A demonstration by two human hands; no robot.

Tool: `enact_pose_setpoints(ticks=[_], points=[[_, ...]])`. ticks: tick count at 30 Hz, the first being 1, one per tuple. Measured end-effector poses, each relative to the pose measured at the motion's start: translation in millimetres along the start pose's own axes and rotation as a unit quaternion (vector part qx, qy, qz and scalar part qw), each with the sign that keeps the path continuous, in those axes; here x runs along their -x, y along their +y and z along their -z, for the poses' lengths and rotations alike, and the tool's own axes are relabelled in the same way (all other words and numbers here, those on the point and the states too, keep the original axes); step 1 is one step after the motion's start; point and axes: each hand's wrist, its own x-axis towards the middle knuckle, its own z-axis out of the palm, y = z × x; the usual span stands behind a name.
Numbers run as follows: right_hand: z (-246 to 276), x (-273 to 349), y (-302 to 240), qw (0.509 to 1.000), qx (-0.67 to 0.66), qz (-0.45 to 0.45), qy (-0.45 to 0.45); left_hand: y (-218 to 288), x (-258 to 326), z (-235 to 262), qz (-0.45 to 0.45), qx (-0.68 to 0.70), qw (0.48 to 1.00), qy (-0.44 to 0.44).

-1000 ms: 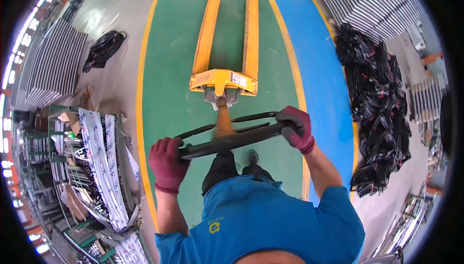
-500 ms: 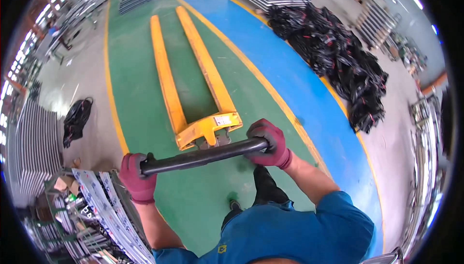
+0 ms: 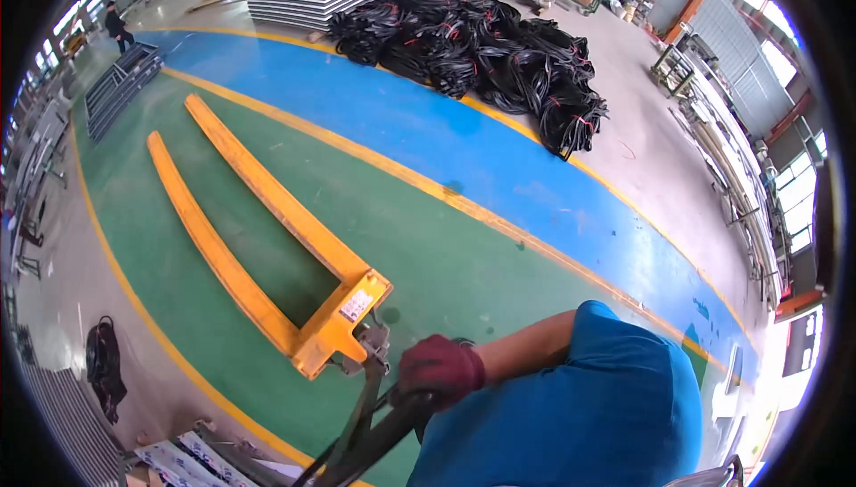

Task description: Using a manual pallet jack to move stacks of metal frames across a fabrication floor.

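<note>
A glossy green floor lane (image 3: 428, 246), edged by yellow lines and a blue strip, lies open around the yellow pallet jack (image 3: 267, 246), whose two long flat steel forks stretch away up-left. A heap of black rubbery bundles (image 3: 473, 50) sits well apart beyond the blue. The right hand (image 3: 439, 369), in a dark red knit glove, has its fingers clamped round the black tubular handle (image 3: 370, 438); the left hand is out of sight

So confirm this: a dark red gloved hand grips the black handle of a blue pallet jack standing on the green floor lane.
Wrong on one point: the pallet jack is yellow, not blue, as the head view shows. The rest holds: a dark red gloved hand grips its black handle, and it stands on the green floor lane.
</note>
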Motion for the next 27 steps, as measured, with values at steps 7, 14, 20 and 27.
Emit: enact_pose_setpoints(ticks=[7, 14, 20, 27], points=[[-7, 29, 21, 0.996, -0.012, 0.088, 0.007, 135, 207, -119, -0.294, -0.195, 0.910, 0.218], [-60, -36, 47, 0.990, -0.028, 0.125, 0.065, 131, 298, -160, -0.242, -0.222, 0.875, 0.356], [-198, -45, 11, 0.989, -0.071, 0.093, 0.095, 83, 339, -100, -0.186, -0.265, 0.863, 0.387], [-307, -83, -8, 0.986, -0.144, 0.073, 0.047, 57, 305, -57, -0.136, -0.271, 0.860, 0.410]])
